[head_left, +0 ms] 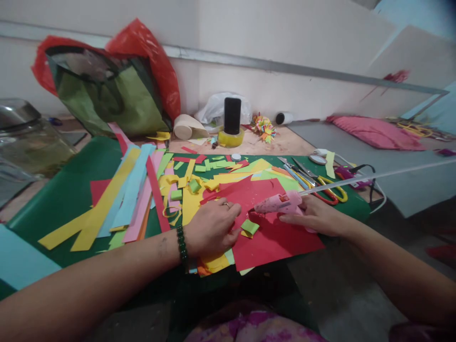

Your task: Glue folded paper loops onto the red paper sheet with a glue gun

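My right hand is wrapped round the handle of a pink hot glue gun, its nozzle pointing left and down at a red paper sheet. A clear glue stick sticks far out of the gun's back. Just below the nozzle lies a small folded green paper piece, with a yellow bit under it. My left hand rests at the red sheet's left side, fingers loosely bent and thumb apart. I see nothing held in it, though its palm is hidden.
Long coloured paper strips lie on the left of the green mat. Scissors lie at the right. Behind stand a phone on a yellow tape roll and a green bag. A glass jar stands far left.
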Demonstrator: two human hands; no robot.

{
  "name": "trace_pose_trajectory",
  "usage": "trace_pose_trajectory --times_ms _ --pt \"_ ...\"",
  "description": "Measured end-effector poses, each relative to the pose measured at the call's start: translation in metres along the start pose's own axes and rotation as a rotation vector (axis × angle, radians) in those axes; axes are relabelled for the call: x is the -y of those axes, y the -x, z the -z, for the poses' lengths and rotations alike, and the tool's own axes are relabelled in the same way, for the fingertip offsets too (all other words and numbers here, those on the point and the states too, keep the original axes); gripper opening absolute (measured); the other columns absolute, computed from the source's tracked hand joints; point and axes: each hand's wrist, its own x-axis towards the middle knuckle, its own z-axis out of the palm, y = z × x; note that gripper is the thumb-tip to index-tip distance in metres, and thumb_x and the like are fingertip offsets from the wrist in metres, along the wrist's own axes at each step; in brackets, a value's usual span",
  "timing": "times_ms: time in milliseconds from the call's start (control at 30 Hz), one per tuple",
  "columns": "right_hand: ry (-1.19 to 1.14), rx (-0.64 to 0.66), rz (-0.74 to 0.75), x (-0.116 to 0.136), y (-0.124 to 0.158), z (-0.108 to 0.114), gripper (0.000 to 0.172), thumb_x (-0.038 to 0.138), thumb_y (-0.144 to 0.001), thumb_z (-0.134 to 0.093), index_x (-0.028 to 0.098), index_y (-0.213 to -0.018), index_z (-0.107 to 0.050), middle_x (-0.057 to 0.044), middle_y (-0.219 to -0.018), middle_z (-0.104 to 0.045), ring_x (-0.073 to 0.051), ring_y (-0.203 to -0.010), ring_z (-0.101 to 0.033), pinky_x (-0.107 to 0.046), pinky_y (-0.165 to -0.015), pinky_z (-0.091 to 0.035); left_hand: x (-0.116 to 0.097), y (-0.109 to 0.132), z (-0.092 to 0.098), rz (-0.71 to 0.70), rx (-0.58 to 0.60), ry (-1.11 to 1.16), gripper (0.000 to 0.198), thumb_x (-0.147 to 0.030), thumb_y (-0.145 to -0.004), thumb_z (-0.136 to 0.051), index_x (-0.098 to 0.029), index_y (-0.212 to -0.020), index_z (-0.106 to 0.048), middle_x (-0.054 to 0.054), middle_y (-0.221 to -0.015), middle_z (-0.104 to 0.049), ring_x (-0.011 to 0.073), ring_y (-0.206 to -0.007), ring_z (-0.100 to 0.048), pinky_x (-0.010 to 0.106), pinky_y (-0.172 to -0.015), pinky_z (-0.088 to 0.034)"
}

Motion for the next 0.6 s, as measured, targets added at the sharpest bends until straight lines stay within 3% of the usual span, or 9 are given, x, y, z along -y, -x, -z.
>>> trace_pose_trajectory --times_ms 100,200,267,333,467,500,600 --pt "0.014 0.019 0.0 0.004 0.005 0.005 0.047 0.062 -0.07 -0.063 0.022 -0.051 -0.048 0.004 -0.048 -0.034 -0.012 -0.044 -0.032 -0.026 -0.039 -0.021 0.0 0.0 -0.001 0.01 0.005 -0.007 0.011 -0.029 -0.083 -0.049 -0.018 -0.087 -0.052 0.009 -0.08 -0.063 0.024 -0.08 -0.057 0.034 -0.068 -0.046" --pt "-0.155 -0.009 0.031 0.003 0.012 0.01 0.039 0.058 -0.072 -0.064 0.02 -0.065 -0.059 0.001 -0.053 -0.046 -0.01 -0.043 -0.03 -0.026 -0.038 -0.02 0.0 0.0 -0.001 0.016 0.017 -0.014 0.013 -0.029 -0.083 -0.05 -0.018 -0.089 -0.053 0.009 -0.082 -0.063 0.0243 -0.082 -0.058 0.035 -0.069 -0.046" --pt "-0.297 -0.164 -0.002 0.002 0.013 0.015 0.039 0.059 -0.069 -0.066 0.02 -0.071 -0.064 0.0 -0.052 -0.049 -0.01 -0.041 -0.031 -0.027 -0.038 -0.021 0.0 0.001 0.0 0.015 0.024 -0.023 0.013 -0.029 -0.083 -0.051 -0.018 -0.089 -0.053 0.009 -0.083 -0.064 0.0243 -0.082 -0.058 0.035 -0.069 -0.047" --pt "-0.376 -0.385 -0.116 0.001 0.009 0.022 0.042 0.061 -0.062 -0.069 0.02 -0.061 -0.061 0.002 -0.045 -0.043 -0.011 -0.04 -0.032 -0.027 -0.038 -0.023 -0.001 0.001 0.001 0.013 0.02 -0.024 0.013 -0.029 -0.082 -0.053 -0.018 -0.089 -0.053 0.009 -0.083 -0.064 0.0241 -0.082 -0.058 0.034 -0.069 -0.047" --pt "-0.295 -0.722 -0.231 -0.004 -0.024 0.04 0.041 0.056 -0.068 -0.066 0.021 -0.054 -0.051 0.001 -0.049 -0.047 -0.013 -0.048 -0.043 -0.027 -0.045 -0.032 -0.001 0.001 0.002 -0.001 0.0 -0.01 0.009 -0.027 -0.082 -0.052 -0.018 -0.083 -0.054 0.009 -0.08 -0.064 0.0244 -0.082 -0.058 0.035 -0.069 -0.047" --pt "-0.233 -0.738 -0.213 -0.009 -0.037 0.044 0.039 0.055 -0.072 -0.063 0.02 -0.058 -0.054 0.0 -0.052 -0.051 -0.013 -0.052 -0.046 -0.027 -0.048 -0.035 -0.001 0.001 0.002 -0.01 0.001 -0.008 0.01 -0.027 -0.083 -0.051 -0.018 -0.082 -0.054 0.009 -0.08 -0.064 0.0246 -0.082 -0.059 0.035 -0.07 -0.047" --pt "-0.084 -0.599 -0.2 -0.031 -0.078 0.049 0.048 0.062 -0.076 -0.058 0.019 -0.056 -0.054 -0.001 -0.049 -0.053 -0.014 -0.052 -0.048 -0.028 -0.053 -0.037 -0.002 0.002 0.003 -0.031 0.01 -0.02 0.012 -0.027 -0.084 -0.051 -0.017 -0.08 -0.056 0.01 -0.082 -0.065 0.0245 -0.082 -0.059 0.036 -0.071 -0.048"
